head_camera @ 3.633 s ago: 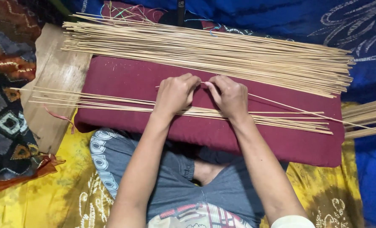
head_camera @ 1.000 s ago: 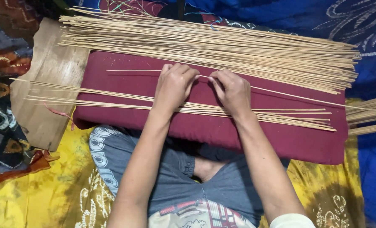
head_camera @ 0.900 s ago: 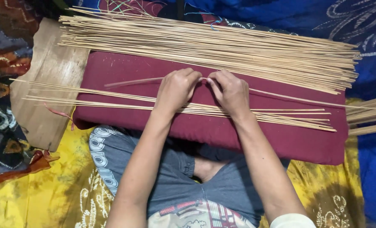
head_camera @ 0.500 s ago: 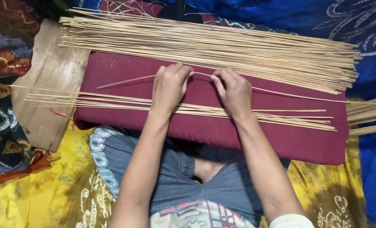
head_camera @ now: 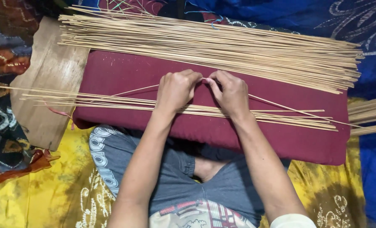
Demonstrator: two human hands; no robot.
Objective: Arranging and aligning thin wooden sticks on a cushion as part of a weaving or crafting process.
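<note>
Both hands closed in a pinch on one thin bamboo stick [head_camera: 280, 105] lying over the maroon cushion [head_camera: 124, 71]: left hand [head_camera: 176, 89], right hand [head_camera: 230, 93], fingertips almost touching. Small stick bundle [head_camera: 90, 101] lay under the wrists. Big stick pile [head_camera: 221, 46] lay just beyond the cushion. Wooden board [head_camera: 48, 84] at left, yellow cloth [head_camera: 48, 190] below.

A thin pale bamboo stick [head_camera: 276, 104] is lying slanted across the maroon cushion [head_camera: 124, 74], pinched at its middle.

Pale matt bamboo sticks [head_camera: 221, 44]; maroon cloth cushion [head_camera: 124, 74]; worn wooden board [head_camera: 48, 80].
</note>
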